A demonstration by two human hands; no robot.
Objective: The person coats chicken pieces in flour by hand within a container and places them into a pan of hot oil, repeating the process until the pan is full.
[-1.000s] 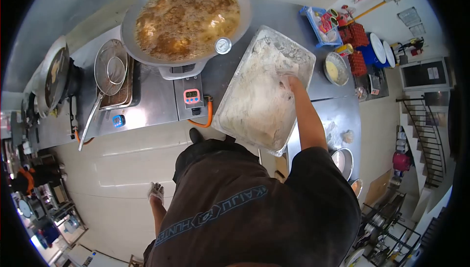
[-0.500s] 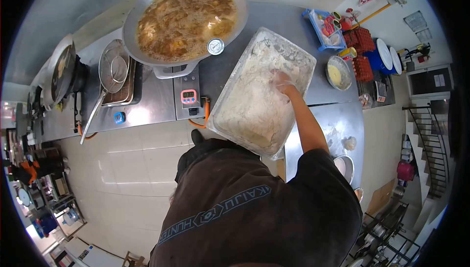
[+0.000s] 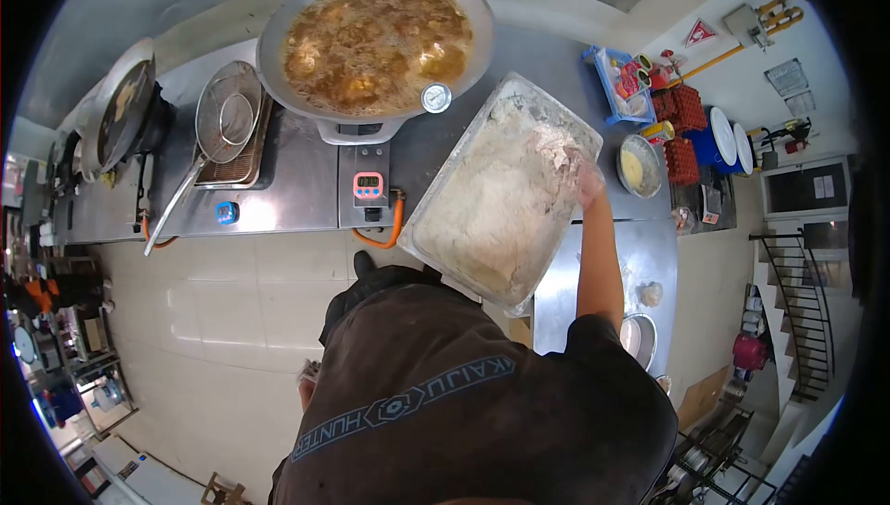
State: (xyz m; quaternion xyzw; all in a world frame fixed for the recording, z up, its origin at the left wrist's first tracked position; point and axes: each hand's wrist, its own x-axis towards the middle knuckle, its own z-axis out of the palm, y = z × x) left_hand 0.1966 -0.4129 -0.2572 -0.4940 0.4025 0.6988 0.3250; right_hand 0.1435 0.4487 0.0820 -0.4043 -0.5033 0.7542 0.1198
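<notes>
A large metal tray of white flour lies slanted on the steel counter. Over its right side is my right hand, coated in flour; blur hides how its fingers are bent and whether anything is in them. Clumpy flour shows just beside the fingers. My left hand hangs low by my side, partly hidden by my shirt, its fingers too small to read. Behind and left of the tray, a wide pan holds bubbling brown oil, with a dial thermometer at its rim.
A long-handled strainer rests over a rack on the left, near a blue timer. A pink timer sits below the pan. Right of the tray are a bowl of batter, a blue basket and a round metal container.
My right hand has moved from the tray's middle toward its right edge. My left hand, hidden half a second ago, shows again in part. The camera view has shifted slightly.
</notes>
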